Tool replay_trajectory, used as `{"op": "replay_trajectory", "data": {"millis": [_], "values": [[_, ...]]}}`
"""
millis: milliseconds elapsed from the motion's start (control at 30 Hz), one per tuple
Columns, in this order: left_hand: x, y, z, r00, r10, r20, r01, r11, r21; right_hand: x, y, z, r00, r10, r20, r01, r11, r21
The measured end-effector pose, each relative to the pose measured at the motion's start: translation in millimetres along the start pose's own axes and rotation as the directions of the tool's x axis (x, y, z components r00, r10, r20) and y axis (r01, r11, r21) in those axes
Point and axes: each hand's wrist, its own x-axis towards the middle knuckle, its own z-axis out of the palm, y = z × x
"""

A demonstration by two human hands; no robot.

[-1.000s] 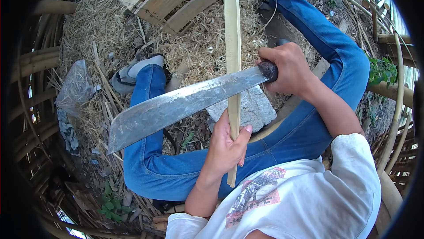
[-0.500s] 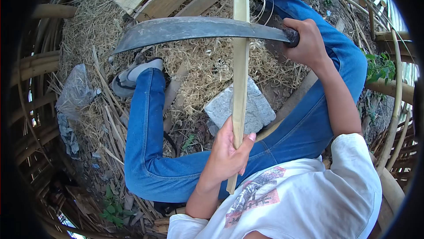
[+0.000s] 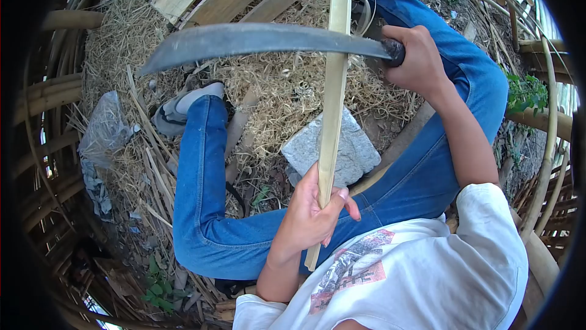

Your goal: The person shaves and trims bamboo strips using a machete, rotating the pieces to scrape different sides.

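Observation:
My left hand [image 3: 314, 211] is wrapped round the lower part of a long pale bamboo strip [image 3: 333, 92], which points up and away from my body. The dark handle of a large curved machete [image 3: 244, 39] is in my closed right hand [image 3: 416, 60]. Its wide blade reaches left across the upper part of the strip, seen nearly edge-on and slightly blurred. Behind the strip, between my legs, a grey stone block [image 3: 357, 147] lies on the ground.
Wood shavings [image 3: 274, 92] cover the ground between my feet. Wooden slats [image 3: 226, 0] stand at the top. A plastic bag [image 3: 105, 125] lies at the left. Bamboo poles [image 3: 549, 128] rise at the right, beside green leaves [image 3: 526, 93].
The machete has moved from low over the stone up along the strip, and its blade has turned nearly edge-on. The strip's top has shifted right and now leans that way.

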Motion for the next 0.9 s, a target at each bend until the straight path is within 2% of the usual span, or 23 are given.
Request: {"op": "replay_trajectory", "data": {"millis": [233,267,400,500,600,700,800,900], "values": [[-14.2,19.6,3.2,0.993,-0.102,0.053,0.099,0.993,0.069,12.3,36.9,-19.2,0.966,0.032,-0.256,-0.057,0.994,-0.092],[-16.2,20.9,1.8,0.99,-0.126,0.056,0.121,0.989,0.087,14.3,44.1,-18.9,0.963,0.104,-0.25,-0.132,0.987,-0.097],[-37.9,11.1,0.6,0.976,-0.203,0.079,0.199,0.978,0.06,21.0,57.9,-29.2,0.938,0.16,-0.309,-0.178,0.984,-0.03],[-60.8,-7.1,-8.8,0.959,-0.241,0.15,0.239,0.97,0.033,21.2,69.4,-20.8,0.925,0.108,-0.364,-0.14,0.988,-0.062],[-77.7,-18.2,-10.5,0.947,-0.26,0.19,0.27,0.963,-0.026,20.7,70.3,-20.0,0.954,0.222,-0.202,-0.213,0.975,0.065],[-83.8,-28.5,-16.5,0.965,-0.21,0.155,0.228,0.968,-0.105,21.3,57.7,-21.2,0.963,0.219,-0.154,-0.212,0.975,0.059],[-83.6,-30.4,-24.7,0.973,-0.167,0.161,0.193,0.968,-0.16,19.7,48.6,-18.4,0.966,0.218,-0.136,-0.198,0.969,0.148],[-81.0,-22.8,-27.7,0.983,-0.165,0.086,0.173,0.98,-0.095,17.6,39.1,-14.1,0.962,0.255,-0.096,-0.246,0.965,0.095]]}}
